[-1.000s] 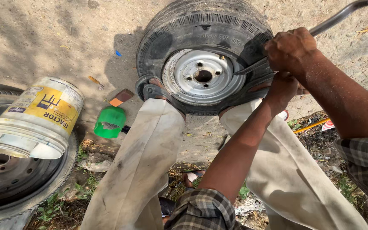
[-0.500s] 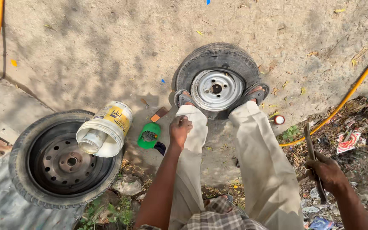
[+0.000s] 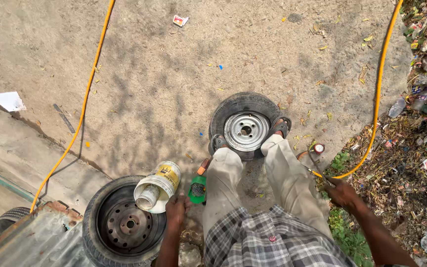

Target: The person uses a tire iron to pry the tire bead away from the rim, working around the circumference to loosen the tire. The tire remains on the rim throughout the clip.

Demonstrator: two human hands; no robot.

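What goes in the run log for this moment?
left hand: empty, near green bottle | right hand: gripping tyre lever | feet: on small tyre

The dark-rimmed tyre (image 3: 124,225) at the lower left is cut off by the bottom edge, and the tipped white bucket (image 3: 157,187) covers part of its upper right. The right hand (image 3: 343,193) closes around a thin metal bar (image 3: 315,165), hiding the bar's lower end and the fingers' inner side. The left hand (image 3: 176,208) shows only its back, so its grip cannot be told. Both trouser legs hide the near edge of the silver-rimmed tyre (image 3: 245,126). Litter (image 3: 421,148) at the right is too small to identify.
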